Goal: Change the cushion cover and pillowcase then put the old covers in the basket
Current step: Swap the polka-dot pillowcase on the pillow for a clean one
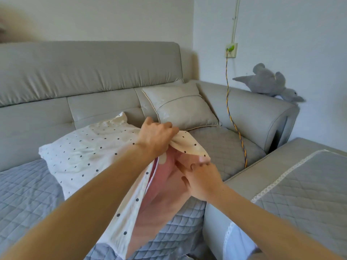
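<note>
A white pillowcase with dark dots lies across the sofa seat with a pink pillow showing at its open right end. My left hand grips the upper edge of the opening and lifts it. My right hand holds the pink pillow's corner at the opening, fingers curled into the fabric. A grey cushion with pale piping leans upright in the sofa's back corner. No basket is in view.
The grey sofa has quilted seat mats. A braided cable hangs from a wall socket down onto the seat. A grey plush toy lies on the armrest. A mat-covered chaise section stands at right.
</note>
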Motion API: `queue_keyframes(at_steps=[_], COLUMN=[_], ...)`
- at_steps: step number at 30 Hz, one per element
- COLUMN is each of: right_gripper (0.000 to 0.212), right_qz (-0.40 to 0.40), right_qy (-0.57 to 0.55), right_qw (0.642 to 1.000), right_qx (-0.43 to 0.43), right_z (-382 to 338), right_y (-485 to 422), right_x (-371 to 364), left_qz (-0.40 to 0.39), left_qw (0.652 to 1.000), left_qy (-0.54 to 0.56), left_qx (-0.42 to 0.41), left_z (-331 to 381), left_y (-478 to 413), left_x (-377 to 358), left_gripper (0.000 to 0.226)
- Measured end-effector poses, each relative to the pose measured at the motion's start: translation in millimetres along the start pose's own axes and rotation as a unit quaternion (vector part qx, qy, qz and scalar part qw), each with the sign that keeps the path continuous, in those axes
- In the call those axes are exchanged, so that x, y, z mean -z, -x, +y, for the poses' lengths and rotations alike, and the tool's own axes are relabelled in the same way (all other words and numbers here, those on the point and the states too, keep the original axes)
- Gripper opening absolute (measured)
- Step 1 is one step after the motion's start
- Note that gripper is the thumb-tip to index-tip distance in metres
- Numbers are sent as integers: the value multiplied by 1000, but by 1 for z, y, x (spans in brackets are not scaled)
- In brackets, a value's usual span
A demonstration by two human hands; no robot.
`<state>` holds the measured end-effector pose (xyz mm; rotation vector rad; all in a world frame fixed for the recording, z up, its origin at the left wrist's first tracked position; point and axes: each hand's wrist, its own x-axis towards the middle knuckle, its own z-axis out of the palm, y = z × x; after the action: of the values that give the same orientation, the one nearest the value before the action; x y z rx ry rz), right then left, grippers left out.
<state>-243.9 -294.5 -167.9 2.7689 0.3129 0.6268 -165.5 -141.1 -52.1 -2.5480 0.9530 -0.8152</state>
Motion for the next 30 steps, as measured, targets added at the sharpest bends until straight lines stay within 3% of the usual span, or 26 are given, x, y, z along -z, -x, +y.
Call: queue_keyframes(at_steps=[2,4,8,14,20,23,27,30], right_gripper=[26,16,53,48,42,41,34,45], right_qz=[40,25,-105,-190,-39,-57,-110,-80], right_qy=[20,5,-65,-71,-111,-101,-208,-220], right_qw=[998,996,992,979,989,978,926,929], right_qx=[53,83,-8,-10,-86,-172,-294,-286], right_z=[-2,3,8,-3,26,37,25,25], right_y=[-17,-28,-29,-18,14,19,3,-10], right_x=[-10,-25,-45,-59,-17,-6,-21,-22], left_qz=[-11,-16,-34,-72,-116,-150,-141,-129], left_qw=[1000,1000,999,997,986,973,967,959], left_qy=[9,10,-2,0,120,174,210,251], left_qx=[-13,-12,0,25,20,22,33,37], left_z=[2,-2,-15,-3,30,43,57,75], left_y=[-5,-9,-17,-24,-16,-9,1,5], left_x=[-6,-10,-12,-30,-45,-50,-55,-59], left_gripper=[33,34,37,32,29,30,47,51])
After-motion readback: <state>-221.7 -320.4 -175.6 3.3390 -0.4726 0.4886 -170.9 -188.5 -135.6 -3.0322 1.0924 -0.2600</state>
